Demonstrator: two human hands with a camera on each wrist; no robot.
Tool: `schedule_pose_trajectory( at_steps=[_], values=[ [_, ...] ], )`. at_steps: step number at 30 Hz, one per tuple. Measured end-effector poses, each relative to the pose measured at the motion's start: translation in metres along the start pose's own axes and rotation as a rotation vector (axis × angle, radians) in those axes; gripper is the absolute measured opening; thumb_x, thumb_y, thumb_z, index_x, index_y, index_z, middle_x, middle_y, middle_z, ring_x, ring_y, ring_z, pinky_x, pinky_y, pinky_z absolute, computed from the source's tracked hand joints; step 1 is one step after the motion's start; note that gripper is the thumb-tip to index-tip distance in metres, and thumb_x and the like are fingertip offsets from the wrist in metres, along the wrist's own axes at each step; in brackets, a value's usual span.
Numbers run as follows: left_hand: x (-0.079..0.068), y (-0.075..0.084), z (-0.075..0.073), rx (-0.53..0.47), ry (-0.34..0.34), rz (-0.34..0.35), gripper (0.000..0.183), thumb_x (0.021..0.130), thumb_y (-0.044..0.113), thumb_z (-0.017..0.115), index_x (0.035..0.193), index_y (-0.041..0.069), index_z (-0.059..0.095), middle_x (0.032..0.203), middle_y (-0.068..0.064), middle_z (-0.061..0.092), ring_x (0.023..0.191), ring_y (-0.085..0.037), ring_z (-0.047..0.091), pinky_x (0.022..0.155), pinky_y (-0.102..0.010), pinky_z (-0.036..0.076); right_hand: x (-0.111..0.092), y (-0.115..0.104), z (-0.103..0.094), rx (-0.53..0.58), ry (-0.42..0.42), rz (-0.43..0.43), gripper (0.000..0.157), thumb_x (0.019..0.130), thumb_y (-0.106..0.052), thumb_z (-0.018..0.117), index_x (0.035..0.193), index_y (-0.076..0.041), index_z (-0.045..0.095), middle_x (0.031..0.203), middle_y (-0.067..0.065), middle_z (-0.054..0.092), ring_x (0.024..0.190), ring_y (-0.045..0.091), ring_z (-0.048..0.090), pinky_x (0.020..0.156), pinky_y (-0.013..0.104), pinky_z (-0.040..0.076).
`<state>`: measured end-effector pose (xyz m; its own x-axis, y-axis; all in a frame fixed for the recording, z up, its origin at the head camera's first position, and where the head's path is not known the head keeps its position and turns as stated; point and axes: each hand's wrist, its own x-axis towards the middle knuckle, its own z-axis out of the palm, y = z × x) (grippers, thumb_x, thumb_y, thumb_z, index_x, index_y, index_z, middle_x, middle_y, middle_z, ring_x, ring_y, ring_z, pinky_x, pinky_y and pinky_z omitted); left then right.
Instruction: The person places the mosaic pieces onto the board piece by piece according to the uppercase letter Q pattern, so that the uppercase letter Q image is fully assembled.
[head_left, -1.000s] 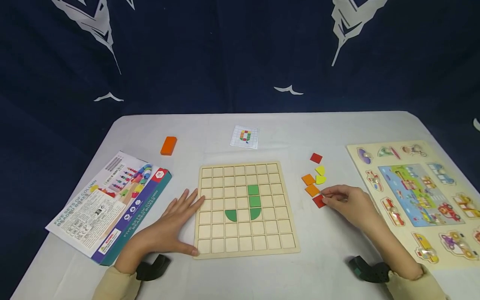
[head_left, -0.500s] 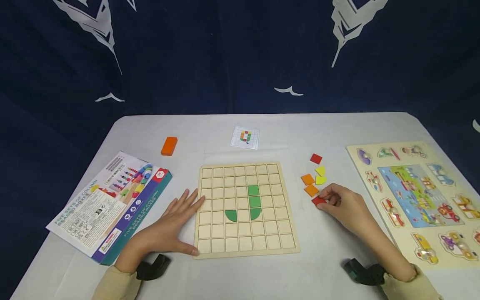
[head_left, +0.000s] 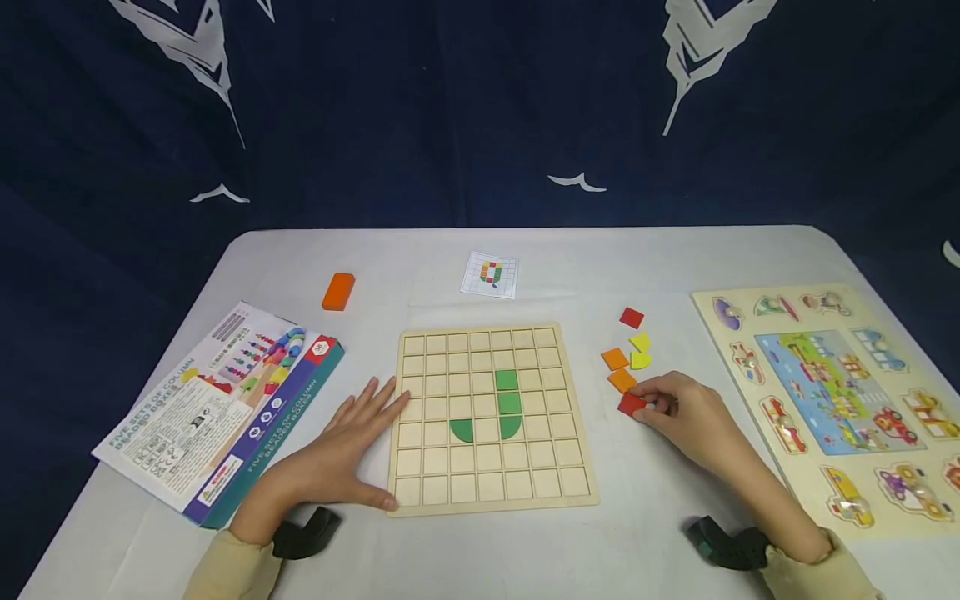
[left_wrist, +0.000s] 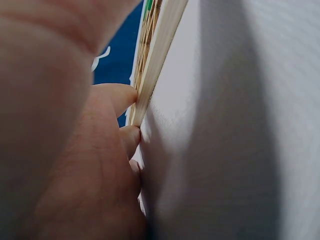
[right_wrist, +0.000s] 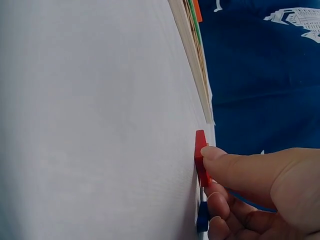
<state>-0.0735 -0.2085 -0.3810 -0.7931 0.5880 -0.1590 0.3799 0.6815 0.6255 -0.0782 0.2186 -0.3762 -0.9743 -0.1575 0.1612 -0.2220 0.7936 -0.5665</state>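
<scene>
My right hand (head_left: 693, 421) pinches a red square tile (head_left: 631, 403) at its right edge, low on the tabletop. In the right wrist view the thumb presses that tile's side, and a small blue piece (right_wrist: 202, 217) shows below it, beside the curled fingers. Touching or close by are an orange tile (head_left: 622, 381), a second orange tile (head_left: 614, 359) and two yellow pieces (head_left: 640, 360). My left hand (head_left: 330, 458) lies spread, fingers and thumb against the left edge of a wooden grid board (head_left: 480, 508). Several green pieces (head_left: 507, 380) sit in the board's cells.
Another red tile (head_left: 632, 317) lies farther back. A small pattern card (head_left: 489, 275) is behind the board, with an orange block (head_left: 338, 292) to its left. A printed box (head_left: 217, 417) lies at left, a picture puzzle board (head_left: 832, 408) at right.
My right hand has shifted slightly left, and the red tile has slid a little left with it, below the orange tile. The left hand stays at the board's edge.
</scene>
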Motion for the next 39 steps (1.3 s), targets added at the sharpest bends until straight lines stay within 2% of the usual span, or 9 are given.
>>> schedule_pose_trajectory(
  at_steps=[9,14,18,20,24,27,31,39],
  values=[
    [-0.001,0.0,0.0,0.005,0.004,0.005,0.125,0.053,0.047,0.087,0.15,0.009,0.018,0.155,-0.011,0.002,0.139,-0.03,-0.009,0.107,-0.051,-0.005,0.0,-0.003,0.002,-0.003,0.009,-0.024,0.024,0.07,0.006,0.077,0.086,-0.008,0.065,0.072,-0.004,0.053,0.067,0.014,0.048,0.055,0.024,0.04],
    [-0.001,-0.001,0.0,0.004,0.005,0.006,0.125,0.053,0.048,0.086,0.15,0.01,0.018,0.155,-0.011,0.002,0.139,-0.03,-0.009,0.107,-0.052,-0.005,0.003,-0.011,-0.001,0.049,0.017,-0.041,0.02,0.072,0.007,0.075,0.082,-0.007,0.066,0.07,-0.004,0.055,0.062,0.013,0.048,0.053,0.021,0.042],
    [-0.002,-0.002,0.0,0.005,0.013,0.006,0.125,0.053,0.049,0.086,0.15,0.01,0.018,0.155,-0.011,0.003,0.139,-0.03,-0.009,0.107,-0.052,-0.004,0.012,-0.025,-0.001,0.188,-0.026,-0.02,0.014,0.076,0.005,0.073,0.086,-0.003,0.068,0.073,-0.001,0.061,0.065,0.015,0.055,0.058,0.019,0.048],
    [-0.002,-0.003,0.001,0.006,0.012,0.006,0.125,0.053,0.05,0.086,0.15,0.01,0.018,0.155,-0.01,0.002,0.139,-0.03,-0.009,0.107,-0.052,-0.004,0.019,-0.035,0.002,0.293,-0.073,0.011,0.011,0.079,0.003,0.072,0.088,0.0,0.068,0.077,0.002,0.063,0.068,0.018,0.058,0.061,0.02,0.05],
    [-0.001,-0.003,0.001,0.008,0.002,0.009,0.125,0.054,0.051,0.085,0.151,0.011,0.017,0.155,-0.01,0.001,0.139,-0.029,-0.01,0.107,-0.051,-0.005,0.032,-0.059,0.019,0.483,-0.184,0.063,0.008,0.083,0.002,0.067,0.09,0.002,0.067,0.078,0.007,0.064,0.07,0.025,0.061,0.062,0.024,0.051],
    [0.0,-0.004,0.001,0.012,-0.002,0.011,0.125,0.054,0.051,0.085,0.151,0.011,0.016,0.155,-0.01,0.001,0.139,-0.029,-0.011,0.107,-0.051,-0.005,0.039,-0.076,0.037,0.561,-0.266,0.064,0.006,0.084,0.0,0.067,0.09,0.001,0.067,0.076,0.007,0.064,0.069,0.025,0.06,0.062,0.025,0.051],
    [0.0,-0.004,0.001,0.018,-0.001,0.009,0.124,0.055,0.05,0.085,0.151,0.011,0.017,0.155,-0.01,0.002,0.139,-0.028,-0.011,0.107,-0.051,-0.005,0.046,-0.093,0.06,0.559,-0.329,0.006,0.004,0.083,-0.001,0.068,0.086,-0.003,0.069,0.072,0.002,0.062,0.065,0.018,0.058,0.061,0.024,0.049],
    [0.0,-0.003,0.001,0.018,-0.005,0.006,0.124,0.055,0.048,0.086,0.151,0.011,0.016,0.155,-0.009,0.001,0.139,-0.028,-0.011,0.108,-0.051,-0.005,0.047,-0.105,0.08,0.434,-0.311,-0.14,0.012,0.081,0.003,0.068,0.079,-0.008,0.068,0.068,-0.005,0.059,0.062,0.01,0.054,0.057,0.023,0.047]
  ],
)
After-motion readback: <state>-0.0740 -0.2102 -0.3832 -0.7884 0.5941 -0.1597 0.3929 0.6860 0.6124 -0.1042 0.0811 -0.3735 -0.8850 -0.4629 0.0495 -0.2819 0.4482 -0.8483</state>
